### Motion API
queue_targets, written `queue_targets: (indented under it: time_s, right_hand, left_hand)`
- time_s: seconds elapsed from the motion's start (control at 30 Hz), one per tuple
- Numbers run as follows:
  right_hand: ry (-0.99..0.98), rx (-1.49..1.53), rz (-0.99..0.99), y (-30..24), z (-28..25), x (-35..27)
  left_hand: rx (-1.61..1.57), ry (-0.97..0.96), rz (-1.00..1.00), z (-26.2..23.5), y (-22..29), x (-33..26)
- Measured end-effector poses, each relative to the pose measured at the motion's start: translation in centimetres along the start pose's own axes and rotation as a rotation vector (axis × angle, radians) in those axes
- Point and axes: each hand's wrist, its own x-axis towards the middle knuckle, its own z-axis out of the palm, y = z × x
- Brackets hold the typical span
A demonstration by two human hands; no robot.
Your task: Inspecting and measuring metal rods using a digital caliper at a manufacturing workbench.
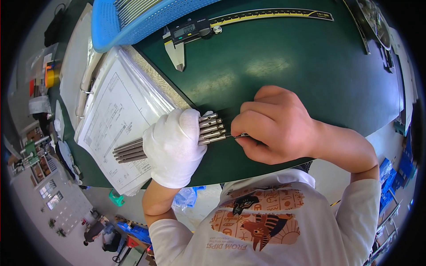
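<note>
My left hand (174,146), in a white glove, is closed around a bundle of several metal rods (128,151). The rods lie across the near edge of the dark green table (275,62), their stepped tips (212,128) poking out to the right of the glove. My bare right hand (270,124) is closed on a thin metal tool (239,135) whose point meets the tip of the lowest rod. The tool's far end is hidden inside my fist.
A binder with a technical drawing in a plastic sleeve (117,115) lies left of the hands. A digital caliper (191,33) rests at the table's far side beside a blue plastic basket (133,20). Shelves and crates stand on the floor around.
</note>
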Motion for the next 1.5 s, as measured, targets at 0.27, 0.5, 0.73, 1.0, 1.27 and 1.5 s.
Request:
queue_targets:
  time_s: [0.27, 0.5, 0.73, 1.0, 1.27, 1.5]
  right_hand:
    - [-0.155, -0.069, 0.019, -0.1, -0.4, -0.2]
    - [-0.129, 0.026, 0.131, -0.6, -0.3, -0.2]
    - [-0.169, -0.135, 0.007, -0.1, -0.7, -0.1]
    - [-0.129, -0.150, -0.107, 1.1, -2.6, -0.4]
    - [-0.093, -0.113, -0.084, 1.2, -2.9, -0.4]
    - [-0.054, -0.140, -0.095, 1.0, -2.4, -0.3]
  left_hand:
    - [0.019, -0.004, -0.004, 0.1, -0.1, -0.1]
    - [0.004, 0.006, 0.005, 0.1, -0.1, 0.0]
    - [0.007, 0.015, 0.012, 0.1, -0.1, -0.1]
    - [0.007, 0.004, -0.001, 0.0, 0.0, -0.1]
    - [-0.009, 0.005, 0.000, 0.1, -0.1, -0.1]
    - [-0.009, 0.005, 0.005, 0.1, -0.2, -0.1]
